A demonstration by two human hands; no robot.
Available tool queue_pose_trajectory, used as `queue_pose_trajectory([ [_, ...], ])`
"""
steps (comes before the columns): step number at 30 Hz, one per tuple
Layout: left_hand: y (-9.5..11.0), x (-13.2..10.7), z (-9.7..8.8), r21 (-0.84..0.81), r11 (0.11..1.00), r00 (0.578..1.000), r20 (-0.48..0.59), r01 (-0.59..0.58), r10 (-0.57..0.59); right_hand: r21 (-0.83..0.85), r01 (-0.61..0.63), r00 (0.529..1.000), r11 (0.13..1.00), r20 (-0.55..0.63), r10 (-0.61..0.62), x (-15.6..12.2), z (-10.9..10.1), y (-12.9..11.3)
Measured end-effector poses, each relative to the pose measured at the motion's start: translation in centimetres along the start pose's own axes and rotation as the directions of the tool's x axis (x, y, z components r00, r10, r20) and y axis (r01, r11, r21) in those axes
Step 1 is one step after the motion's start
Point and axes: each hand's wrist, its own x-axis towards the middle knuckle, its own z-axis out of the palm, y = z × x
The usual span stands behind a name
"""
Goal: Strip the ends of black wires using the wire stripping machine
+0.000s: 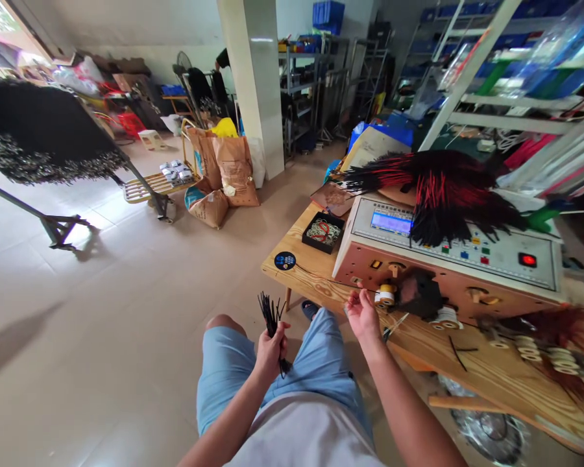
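Note:
My left hand [271,349] is closed around a bundle of short black wires [271,315], held upright above my lap. The wires fan out over the fist and their lower ends show beneath it. By the front edge of the wooden table [316,280] is my right hand [363,318], raised with its fingers curled together. Whatever may be in that pinch is too small to make out. Just right of it, a white and yellow spool [385,294] sits against the front of a bench machine [516,275] with a lit screen [392,222].
Red and black wires [433,188] lie heaped on the machine. A black box [323,232] of light-coloured strands stands left of it, near a round sticker [285,261]. Several spools [530,349] lie on the table's right. Brown sacks [236,170] stand by a pillar [255,84].

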Motion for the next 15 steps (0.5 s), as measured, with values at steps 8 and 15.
queue_pose_trajectory([
  [8,-0.3,-0.3,-0.2,-0.031,0.999,1.000,-0.017,0.022,-0.023,0.107,0.085,0.994,0.991,-0.083,-0.077,0.8,0.6,0.8],
  [15,0.0,-0.2,-0.1,-0.105,0.994,1.000,0.010,0.023,-0.022,-0.051,0.051,0.986,0.997,-0.156,-0.058,1.6,2.6,4.0],
])
